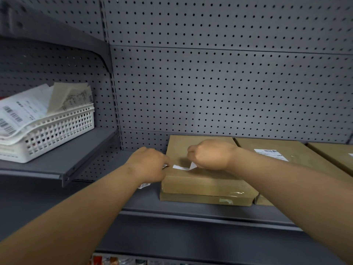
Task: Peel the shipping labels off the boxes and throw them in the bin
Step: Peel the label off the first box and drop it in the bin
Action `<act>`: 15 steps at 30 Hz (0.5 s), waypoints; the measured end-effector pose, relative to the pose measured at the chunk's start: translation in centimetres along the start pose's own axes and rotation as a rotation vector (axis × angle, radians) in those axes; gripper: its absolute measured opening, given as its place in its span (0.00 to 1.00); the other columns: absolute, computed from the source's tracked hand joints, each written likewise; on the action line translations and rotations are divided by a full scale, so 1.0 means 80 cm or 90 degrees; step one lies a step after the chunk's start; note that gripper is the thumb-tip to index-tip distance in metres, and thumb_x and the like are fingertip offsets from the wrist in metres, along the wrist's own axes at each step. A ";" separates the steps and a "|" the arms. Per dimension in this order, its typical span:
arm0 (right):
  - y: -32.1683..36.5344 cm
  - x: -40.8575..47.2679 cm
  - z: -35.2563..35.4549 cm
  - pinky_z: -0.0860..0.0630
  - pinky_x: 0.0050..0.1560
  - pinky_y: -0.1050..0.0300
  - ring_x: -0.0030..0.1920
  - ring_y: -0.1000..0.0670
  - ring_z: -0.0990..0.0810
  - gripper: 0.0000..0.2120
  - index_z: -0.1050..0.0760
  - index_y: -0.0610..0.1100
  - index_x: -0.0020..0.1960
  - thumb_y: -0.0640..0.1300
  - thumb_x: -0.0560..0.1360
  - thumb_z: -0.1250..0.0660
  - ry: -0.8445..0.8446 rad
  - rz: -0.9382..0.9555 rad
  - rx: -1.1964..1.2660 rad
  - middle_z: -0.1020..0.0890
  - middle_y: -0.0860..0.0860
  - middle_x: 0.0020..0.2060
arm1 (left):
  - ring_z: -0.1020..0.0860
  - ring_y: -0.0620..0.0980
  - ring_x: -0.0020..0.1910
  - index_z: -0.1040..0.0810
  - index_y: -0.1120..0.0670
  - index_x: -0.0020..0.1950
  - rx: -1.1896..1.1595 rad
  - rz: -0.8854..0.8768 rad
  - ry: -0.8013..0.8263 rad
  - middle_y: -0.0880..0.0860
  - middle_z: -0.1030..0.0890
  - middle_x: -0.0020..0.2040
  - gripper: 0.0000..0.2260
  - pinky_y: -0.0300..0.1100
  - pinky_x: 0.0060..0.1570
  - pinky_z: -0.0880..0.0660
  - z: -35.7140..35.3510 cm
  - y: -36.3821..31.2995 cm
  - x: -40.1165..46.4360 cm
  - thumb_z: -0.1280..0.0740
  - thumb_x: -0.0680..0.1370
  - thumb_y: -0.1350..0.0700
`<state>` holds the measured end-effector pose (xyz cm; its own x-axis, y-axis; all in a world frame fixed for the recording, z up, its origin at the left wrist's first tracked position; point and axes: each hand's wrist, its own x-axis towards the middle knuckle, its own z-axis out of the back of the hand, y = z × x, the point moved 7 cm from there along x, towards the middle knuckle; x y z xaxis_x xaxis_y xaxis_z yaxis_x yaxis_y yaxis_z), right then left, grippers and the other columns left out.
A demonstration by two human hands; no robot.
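A flat brown cardboard box (202,175) lies on the grey metal shelf (145,199). The right hand (211,154) is curled over the box top, its fingers pinching the lifted end of a white label strip (184,167) partly stuck there. The left hand (148,164) at the box's left edge is closed on a torn barcode label piece (143,185). A white plastic mesh basket (57,131) with peeled labels sits on the left shelf.

— What's behind the grip?
— A grey pegboard wall (219,88), dotted with rows of small holes.
— And under it?
— A grey metal shelf (191,209). Up to the left, a second shelf (57,161), with perhaps another, blurred, above
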<state>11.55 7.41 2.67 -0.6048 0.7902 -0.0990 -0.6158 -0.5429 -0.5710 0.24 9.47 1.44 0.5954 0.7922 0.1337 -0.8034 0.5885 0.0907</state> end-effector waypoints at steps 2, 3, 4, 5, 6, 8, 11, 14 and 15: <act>0.001 0.000 0.001 0.32 0.32 0.54 0.35 0.47 0.32 0.09 0.27 0.36 0.52 0.33 0.76 0.43 0.000 0.007 -0.008 0.24 0.42 0.47 | 0.25 0.50 0.58 0.26 0.43 0.63 0.005 -0.001 0.001 0.47 0.20 0.59 0.19 0.43 0.57 0.34 0.001 -0.002 -0.001 0.39 0.73 0.54; 0.001 0.001 0.004 0.31 0.32 0.53 0.35 0.47 0.31 0.09 0.27 0.36 0.53 0.33 0.76 0.44 -0.008 0.008 -0.012 0.24 0.42 0.47 | 0.25 0.50 0.58 0.26 0.43 0.63 0.005 -0.001 0.002 0.47 0.20 0.59 0.19 0.43 0.57 0.34 0.001 -0.002 -0.001 0.39 0.73 0.54; -0.001 0.002 0.009 0.30 0.32 0.53 0.35 0.47 0.31 0.09 0.27 0.36 0.52 0.34 0.77 0.44 -0.023 0.003 -0.016 0.24 0.43 0.47 | 0.24 0.50 0.57 0.26 0.43 0.63 0.004 -0.001 0.002 0.47 0.20 0.59 0.19 0.43 0.56 0.34 0.001 -0.003 -0.001 0.39 0.73 0.54; -0.003 0.005 0.018 0.31 0.32 0.54 0.35 0.47 0.31 0.08 0.28 0.37 0.52 0.34 0.77 0.45 -0.043 -0.005 -0.023 0.25 0.44 0.46 | 0.24 0.50 0.57 0.26 0.43 0.63 0.003 -0.001 0.001 0.47 0.20 0.59 0.19 0.43 0.56 0.34 0.001 -0.003 -0.001 0.39 0.73 0.54; -0.005 0.009 0.027 0.32 0.32 0.54 0.34 0.47 0.31 0.09 0.28 0.37 0.52 0.34 0.77 0.45 -0.063 -0.011 -0.028 0.26 0.45 0.45 | 0.24 0.50 0.57 0.26 0.43 0.63 0.002 0.001 0.003 0.47 0.20 0.59 0.18 0.43 0.55 0.33 0.002 -0.003 -0.001 0.39 0.73 0.54; -0.004 0.016 0.042 0.32 0.32 0.54 0.34 0.47 0.31 0.09 0.28 0.37 0.52 0.34 0.77 0.46 -0.088 -0.001 -0.029 0.26 0.44 0.47 | 0.23 0.51 0.54 0.25 0.45 0.61 -0.009 0.014 0.015 0.48 0.20 0.57 0.17 0.43 0.50 0.33 0.003 -0.001 -0.001 0.39 0.73 0.53; -0.003 0.018 0.045 0.34 0.33 0.54 0.34 0.46 0.32 0.09 0.27 0.37 0.52 0.34 0.77 0.46 -0.085 0.002 -0.031 0.25 0.44 0.48 | 0.24 0.50 0.46 0.25 0.49 0.57 -0.051 0.046 0.012 0.50 0.19 0.54 0.15 0.41 0.42 0.33 0.001 0.005 -0.001 0.37 0.71 0.52; -0.012 0.011 0.038 0.34 0.32 0.54 0.34 0.46 0.30 0.08 0.27 0.38 0.51 0.34 0.77 0.45 -0.095 -0.021 -0.018 0.24 0.45 0.48 | 0.23 0.50 0.54 0.29 0.48 0.63 -0.134 0.081 -0.006 0.49 0.21 0.59 0.22 0.43 0.50 0.28 -0.004 0.008 -0.003 0.35 0.71 0.42; -0.013 0.010 0.036 0.32 0.32 0.53 0.35 0.45 0.28 0.08 0.28 0.38 0.51 0.34 0.77 0.45 -0.096 -0.029 -0.022 0.24 0.45 0.48 | 0.24 0.50 0.58 0.31 0.48 0.66 -0.148 0.083 -0.009 0.48 0.22 0.61 0.26 0.44 0.53 0.29 -0.006 0.007 -0.003 0.35 0.71 0.39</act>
<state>10.30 7.78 5.55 -0.6472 0.7607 0.0492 -0.6280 -0.4955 -0.6001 -0.32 9.68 0.99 0.4860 0.8621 0.1435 -0.8490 0.5046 -0.1566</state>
